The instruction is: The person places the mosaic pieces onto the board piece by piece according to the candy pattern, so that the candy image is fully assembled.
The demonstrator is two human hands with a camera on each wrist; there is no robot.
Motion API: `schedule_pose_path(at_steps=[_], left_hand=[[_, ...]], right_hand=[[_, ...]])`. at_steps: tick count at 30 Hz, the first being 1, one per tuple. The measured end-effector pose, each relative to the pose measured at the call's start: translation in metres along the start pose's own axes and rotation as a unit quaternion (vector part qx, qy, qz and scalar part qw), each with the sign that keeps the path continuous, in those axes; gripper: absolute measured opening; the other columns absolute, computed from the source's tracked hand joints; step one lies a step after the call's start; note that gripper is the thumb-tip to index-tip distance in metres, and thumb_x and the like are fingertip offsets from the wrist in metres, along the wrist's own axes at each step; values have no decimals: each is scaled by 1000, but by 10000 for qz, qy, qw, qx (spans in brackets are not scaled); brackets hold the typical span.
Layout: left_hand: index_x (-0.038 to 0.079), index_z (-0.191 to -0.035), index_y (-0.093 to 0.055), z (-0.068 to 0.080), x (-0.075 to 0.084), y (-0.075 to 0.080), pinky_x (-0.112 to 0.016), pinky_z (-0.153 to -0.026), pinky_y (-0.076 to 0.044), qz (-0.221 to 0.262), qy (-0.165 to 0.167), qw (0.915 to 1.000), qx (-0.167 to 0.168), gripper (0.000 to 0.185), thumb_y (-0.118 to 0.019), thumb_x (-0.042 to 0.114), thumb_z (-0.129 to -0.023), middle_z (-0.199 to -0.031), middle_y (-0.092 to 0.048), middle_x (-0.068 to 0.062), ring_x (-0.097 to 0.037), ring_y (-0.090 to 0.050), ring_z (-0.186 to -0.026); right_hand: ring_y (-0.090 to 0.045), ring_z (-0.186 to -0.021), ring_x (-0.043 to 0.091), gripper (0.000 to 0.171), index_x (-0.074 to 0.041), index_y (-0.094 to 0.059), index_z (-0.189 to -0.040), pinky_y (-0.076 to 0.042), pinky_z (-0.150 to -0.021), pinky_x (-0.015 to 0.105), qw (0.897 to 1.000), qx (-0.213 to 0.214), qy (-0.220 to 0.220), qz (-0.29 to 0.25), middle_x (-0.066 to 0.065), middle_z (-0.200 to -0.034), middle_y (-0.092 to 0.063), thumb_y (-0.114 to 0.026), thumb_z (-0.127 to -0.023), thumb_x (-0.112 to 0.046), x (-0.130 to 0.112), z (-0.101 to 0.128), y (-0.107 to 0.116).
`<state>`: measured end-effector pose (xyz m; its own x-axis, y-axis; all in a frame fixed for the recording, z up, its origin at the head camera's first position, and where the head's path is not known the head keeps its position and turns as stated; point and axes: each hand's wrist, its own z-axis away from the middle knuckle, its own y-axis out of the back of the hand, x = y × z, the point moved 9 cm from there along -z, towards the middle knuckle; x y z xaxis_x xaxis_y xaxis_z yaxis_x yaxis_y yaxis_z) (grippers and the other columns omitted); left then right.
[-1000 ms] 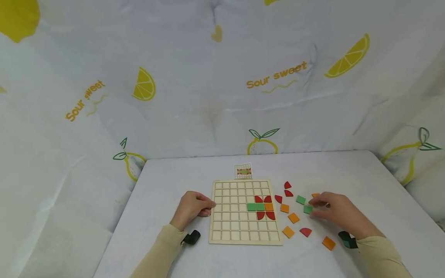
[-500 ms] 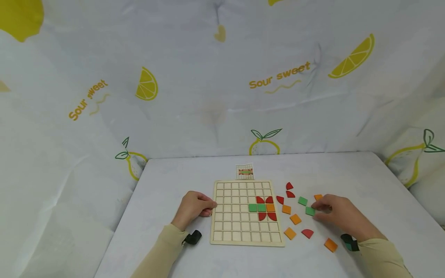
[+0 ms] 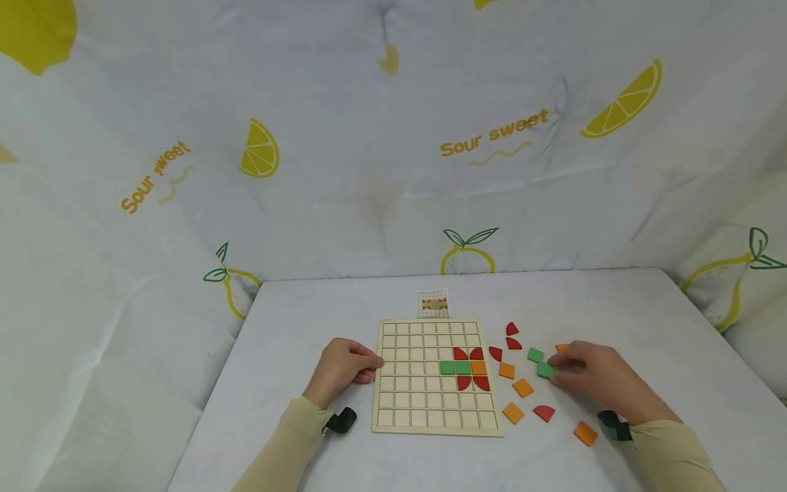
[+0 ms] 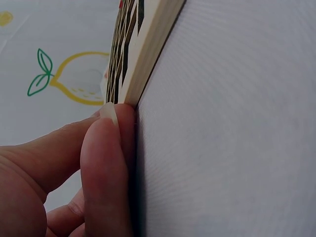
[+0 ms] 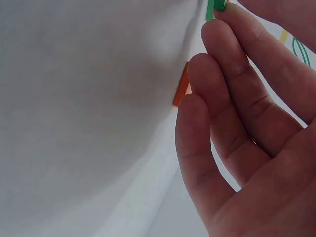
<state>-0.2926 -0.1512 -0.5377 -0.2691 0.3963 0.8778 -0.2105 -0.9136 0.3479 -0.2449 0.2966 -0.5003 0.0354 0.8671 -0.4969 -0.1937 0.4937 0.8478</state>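
On the desk (image 3: 615, 307), right of the wooden grid board (image 3: 437, 376), the right hand (image 3: 593, 378) pinches a green square tile (image 3: 544, 370) at its fingertips. Since a moment ago the tile shifted slightly up and left, likely lifting off. Left hand (image 3: 341, 367), fingers curled, presses the board's left edge, unchanged. Loose orange and red pieces lie nearby.

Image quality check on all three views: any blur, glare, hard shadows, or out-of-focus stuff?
Head view: even, soft light, no glare; grid board and loose tiles sharp, faint shadows only. Left wrist view: left hand fills the near corner, soft and dim; the board edge is sharper. Right wrist view: right hand fairly clear, green tile cropped at the top edge, cloth a featureless grey.
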Motion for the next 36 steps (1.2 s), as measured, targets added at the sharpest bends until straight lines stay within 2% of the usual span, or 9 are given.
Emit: schedule_pose_path(at_steps=[6, 12, 18, 22, 27, 31, 36], left_hand=[[8, -88, -76, 2, 2, 1, -27, -62, -62, -4, 2, 10000, -27, 18, -84, 22, -82, -79, -77, -6, -11, -70, -61], [7, -88, -75, 2, 2, 4, -26, -61, -61, -26, 19, 10000, 33, 19, -85, 22, -81, -77, -76, -7, -11, -70, -61], [8, -88, -76, 0, -1, 1, -26, -62, -62, 41, -18, 10000, -67, 16, -82, 22, -82, -82, -78, -5, -12, -71, -62], [8, -86, -76, -1, 1, -1, -26, -61, -61, 43, -47, 10000, -77, 14, -82, 21, -83, -81, -77, -5, -11, -70, -61], [8, -86, -76, -1, 1, -2, -27, -61, -62, 24, -16, 10000, -57, 15, -83, 21, -82, -79, -77, -6, -11, -70, -61], [8, -87, -75, 0, 0, -1, -27, -62, -62, 3, 26, 10000, -25, 17, -84, 22, -81, -79, -77, -6, -11, -70, -61], [8, -87, -76, 1, 1, 0, -27, -61, -62, -19, 5, 10000, 22, 18, -85, 23, -81, -78, -76, -6, -11, -70, -61]], right_hand=[[-61, -99, 21, 32, -18, -75, -107, -60, -85, 44, 9998, 11, 129, -176, 0, -106, -70, -84, -81, -35, -19, -12, -5], [-61, -97, 19, 28, -20, -75, -105, -59, -84, 40, 9986, -31, 426, -318, -4, -102, -70, -84, -83, -33, -56, -23, -13], [-58, -90, 15, 19, -24, -75, -102, -54, -75, 27, 9952, -90, 835, -501, -6, -97, -67, -82, -85, -28, -91, -35, -22], [-57, -89, 14, 15, -25, -75, -100, -53, -77, 29, 9916, -103, 1180, -522, -9, -94, -67, -81, -86, -27, -112, -41, -28], [-60, -94, 12, 15, -27, -75, -99, -54, -85, 33, 9880, -290, 1287, -804, -12, -95, -67, -81, -86, -29, -132, -48, -43], [-62, -93, 10, 16, -27, -75, -98, -54, -84, 30, 9852, -359, 1411, -901, -12, -95, -67, -83, -84, -27, -151, -51, -54], [-59, -86, 10, 16, -28, -76, -97, -53, -79, 27, 9857, -327, 1496, -697, -14, -90, -65, -84, -83, -27, -169, -53, -66]])
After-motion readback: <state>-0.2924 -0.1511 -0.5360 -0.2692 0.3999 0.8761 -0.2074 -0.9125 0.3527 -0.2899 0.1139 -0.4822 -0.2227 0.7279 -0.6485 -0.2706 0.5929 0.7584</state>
